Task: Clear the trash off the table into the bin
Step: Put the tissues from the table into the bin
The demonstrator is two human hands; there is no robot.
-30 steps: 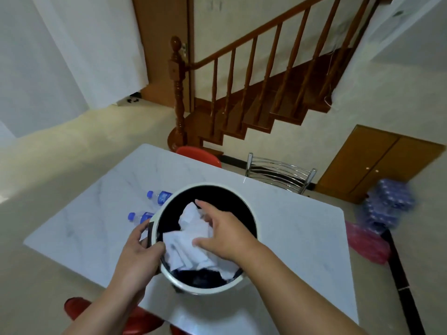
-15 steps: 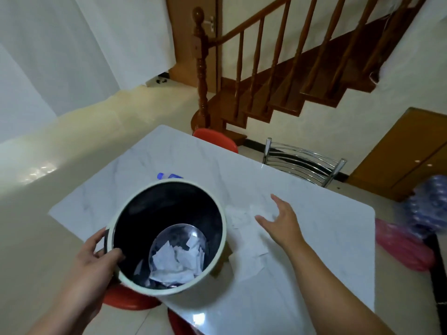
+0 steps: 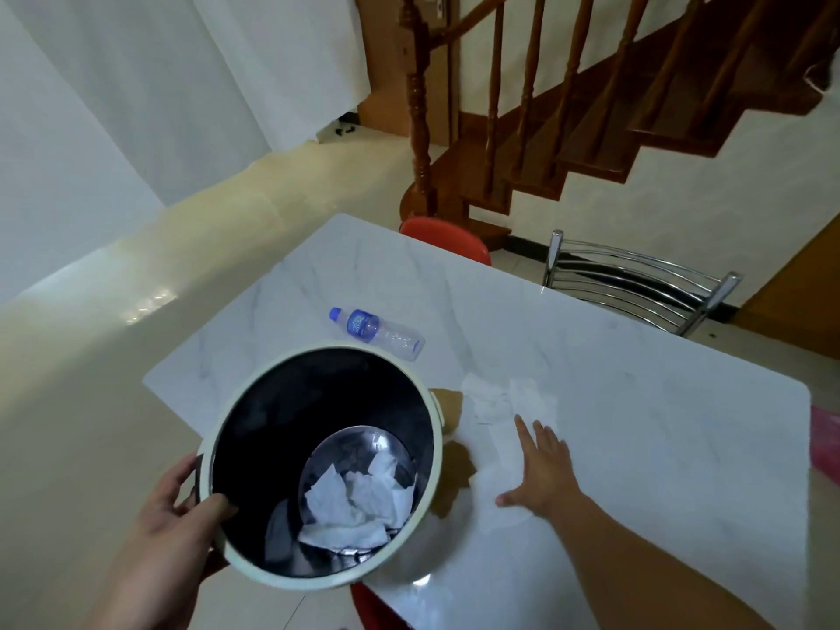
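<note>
My left hand (image 3: 182, 516) grips the near-left rim of a round white bin (image 3: 435, 443) with a dark inside, held tilted at the white marble table's (image 3: 636, 402) near-left edge. Crumpled white paper (image 3: 354, 502) lies at the bin's bottom. My right hand (image 3: 543, 470) lies flat on the table with fingers spread, pressing on flat white paper sheets (image 3: 509, 411) just right of the bin. An empty clear plastic bottle (image 3: 377, 333) with a blue cap and label lies on its side beyond the bin.
A red stool (image 3: 447, 234) and a metal chair (image 3: 636, 284) stand at the table's far side. Another red stool (image 3: 377, 607) is under the near edge. A wooden staircase (image 3: 568, 106) rises behind. A pink bag (image 3: 825, 438) lies on the floor at right.
My right hand left the bin and came down flat on the paper sheets on the table. The bin moved left and down off the tabletop, uncovering a bottle.
</note>
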